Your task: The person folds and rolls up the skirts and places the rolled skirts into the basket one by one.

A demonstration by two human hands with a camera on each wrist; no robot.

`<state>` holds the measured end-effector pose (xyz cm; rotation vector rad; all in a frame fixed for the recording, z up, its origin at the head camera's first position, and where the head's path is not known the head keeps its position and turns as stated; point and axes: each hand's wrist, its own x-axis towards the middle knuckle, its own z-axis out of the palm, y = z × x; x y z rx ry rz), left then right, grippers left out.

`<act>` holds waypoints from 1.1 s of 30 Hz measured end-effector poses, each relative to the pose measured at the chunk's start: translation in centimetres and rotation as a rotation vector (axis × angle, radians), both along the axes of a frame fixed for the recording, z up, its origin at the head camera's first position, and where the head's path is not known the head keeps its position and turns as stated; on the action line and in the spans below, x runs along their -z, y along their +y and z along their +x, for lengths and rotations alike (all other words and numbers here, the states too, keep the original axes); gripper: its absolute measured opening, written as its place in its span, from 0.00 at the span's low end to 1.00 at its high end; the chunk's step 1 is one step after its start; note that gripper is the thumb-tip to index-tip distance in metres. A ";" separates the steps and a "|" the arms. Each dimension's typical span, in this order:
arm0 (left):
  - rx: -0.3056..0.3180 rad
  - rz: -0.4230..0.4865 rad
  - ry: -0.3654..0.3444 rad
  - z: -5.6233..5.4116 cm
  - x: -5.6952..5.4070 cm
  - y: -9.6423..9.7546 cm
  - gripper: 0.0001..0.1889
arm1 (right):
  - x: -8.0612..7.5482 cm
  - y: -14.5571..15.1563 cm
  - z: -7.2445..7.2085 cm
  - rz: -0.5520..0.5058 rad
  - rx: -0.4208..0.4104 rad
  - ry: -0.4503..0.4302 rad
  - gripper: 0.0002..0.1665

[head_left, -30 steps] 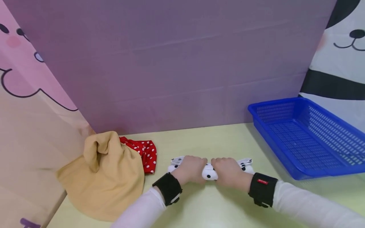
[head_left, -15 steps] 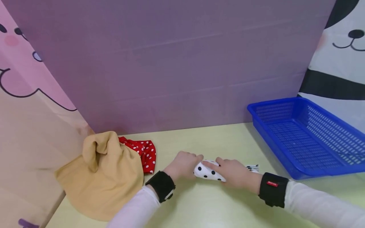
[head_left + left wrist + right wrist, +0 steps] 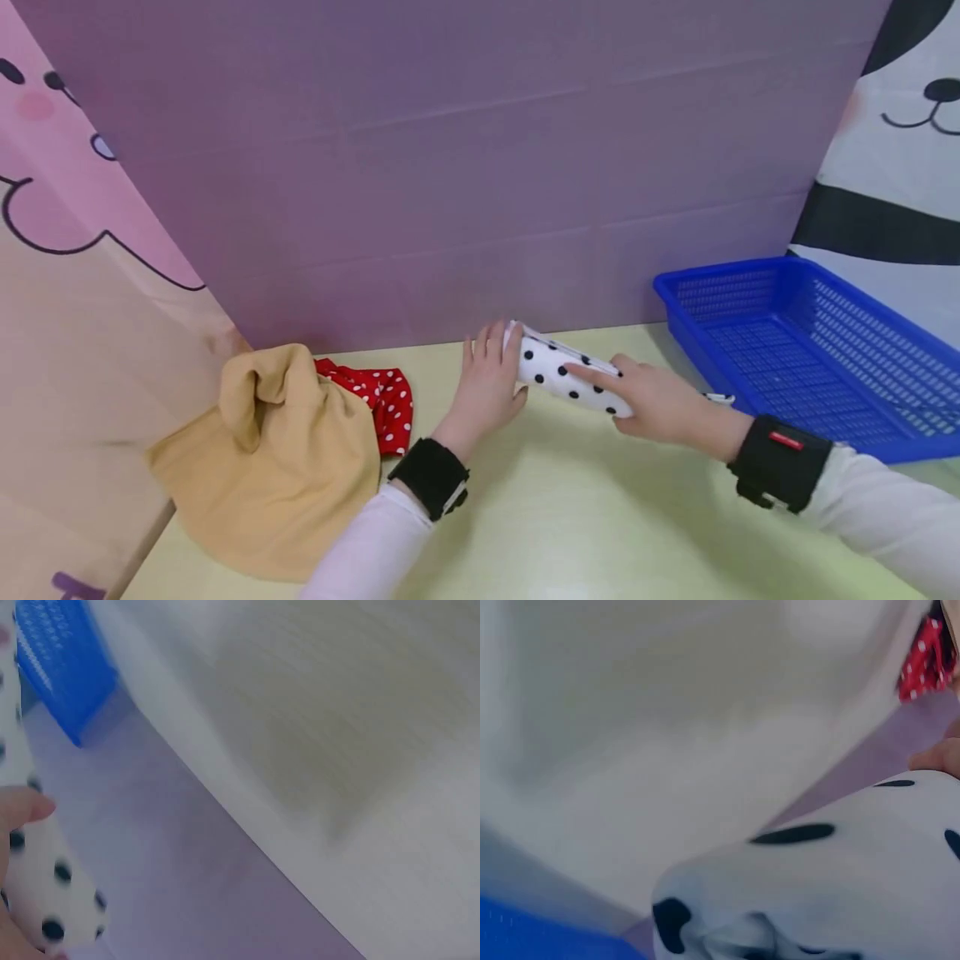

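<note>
A white cloth with black dots [image 3: 558, 367], rolled into a tube, is held up over the table, its left end tilted toward the back wall. My right hand [image 3: 652, 400] grips its right part, with the index finger stretched along the roll. A loose striped end pokes out behind that hand. My left hand [image 3: 487, 379] touches the left end with fingers fairly straight and thumb below. In the left wrist view, a fingertip [image 3: 30, 806] lies against the dotted cloth. The right wrist view shows the roll's open end [image 3: 750, 937] close up.
A blue mesh basket [image 3: 810, 379] stands at the right, close to the right hand. At the left lie a crumpled tan cloth [image 3: 292, 475] and a red cloth with white dots [image 3: 390, 408] partly behind it. A purple wall [image 3: 465, 167] rises behind the pale table [image 3: 555, 533].
The dotted roll has risen and turned its left end toward the back wall. My left hand has loosened from gripping to straighter fingers; my right hand has shifted right and up with the roll.
</note>
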<state>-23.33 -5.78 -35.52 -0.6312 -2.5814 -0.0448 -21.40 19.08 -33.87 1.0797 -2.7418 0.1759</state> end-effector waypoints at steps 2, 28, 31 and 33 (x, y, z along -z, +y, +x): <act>-0.008 0.050 -0.010 0.5 -0.2 1.0 0.51 | -1.4 1.1 -0.4 -0.040 0.025 0.025 0.50; 0.342 -0.557 -0.356 8.5 2.4 23.3 0.46 | -6.9 15.9 -8.1 -0.508 0.546 0.055 0.58; 0.342 -0.547 -0.352 8.5 2.3 24.0 0.45 | -5.8 17.7 -8.9 -0.455 0.564 0.016 0.60; 0.343 -0.543 -0.330 8.5 2.3 24.2 0.44 | -4.8 19.0 -9.2 -0.411 0.591 -0.034 0.60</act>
